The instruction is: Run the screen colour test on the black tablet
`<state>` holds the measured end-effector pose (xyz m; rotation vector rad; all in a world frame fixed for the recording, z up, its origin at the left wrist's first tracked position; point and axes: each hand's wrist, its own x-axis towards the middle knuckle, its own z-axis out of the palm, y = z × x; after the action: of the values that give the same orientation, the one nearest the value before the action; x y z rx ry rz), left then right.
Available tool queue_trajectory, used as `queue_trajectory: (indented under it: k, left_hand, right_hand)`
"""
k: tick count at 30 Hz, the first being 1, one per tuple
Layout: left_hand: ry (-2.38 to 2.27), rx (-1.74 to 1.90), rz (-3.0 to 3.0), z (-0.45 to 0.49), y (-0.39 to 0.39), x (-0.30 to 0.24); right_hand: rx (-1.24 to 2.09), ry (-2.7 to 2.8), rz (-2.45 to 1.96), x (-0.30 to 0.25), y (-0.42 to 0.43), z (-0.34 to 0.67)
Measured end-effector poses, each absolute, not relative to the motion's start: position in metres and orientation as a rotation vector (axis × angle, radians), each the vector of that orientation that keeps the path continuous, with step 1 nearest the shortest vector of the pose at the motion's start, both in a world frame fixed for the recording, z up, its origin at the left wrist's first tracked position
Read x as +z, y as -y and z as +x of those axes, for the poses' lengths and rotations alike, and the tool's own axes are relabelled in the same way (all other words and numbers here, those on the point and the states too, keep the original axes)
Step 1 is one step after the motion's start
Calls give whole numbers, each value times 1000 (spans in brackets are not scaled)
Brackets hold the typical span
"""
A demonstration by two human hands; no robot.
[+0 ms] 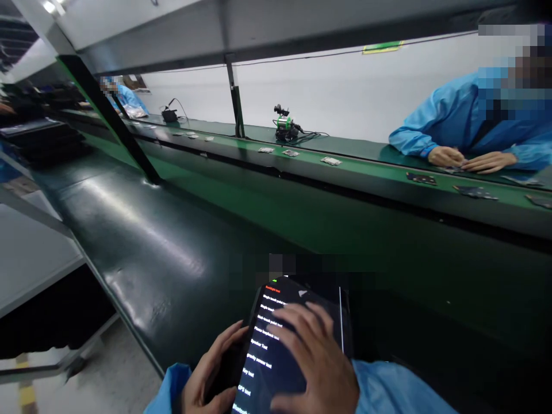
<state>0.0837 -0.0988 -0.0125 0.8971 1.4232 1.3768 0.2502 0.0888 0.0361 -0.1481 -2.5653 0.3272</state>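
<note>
A black tablet (269, 356) with a lit screen showing a list of white text lines sits at the bottom centre, over the near edge of the dark green conveyor belt (142, 230). My left hand (211, 374) grips its left edge, thumb near the screen. My right hand (313, 356) lies flat over the right part of the screen, fingers spread and touching the list.
A person in a blue coat (466, 123) works with both hands at the far green bench (357, 164), upper right. Small parts (331, 161) lie along that bench, beside a small green device with cables (284, 127). Dark trays (38, 138) stack at far left.
</note>
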Motion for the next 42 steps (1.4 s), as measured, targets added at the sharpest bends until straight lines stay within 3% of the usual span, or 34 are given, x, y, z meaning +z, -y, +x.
queue_trajectory:
  k: [4, 10, 22, 42]
  left_hand:
    - [-1397, 1383, 917, 83, 100, -12]
    - [-1395, 1388, 936, 84, 98, -7]
    - [-1462, 1338, 1026, 85, 101, -1]
    - [-1414, 1362, 948, 92, 97, 1]
  right_hand:
    - [142, 2623, -189, 31, -82, 247]
    - [-106, 2184, -957, 27, -136, 252]
    - [84, 2276, -790, 28, -125, 249]
    - [119, 2297, -736, 28, -126, 249]
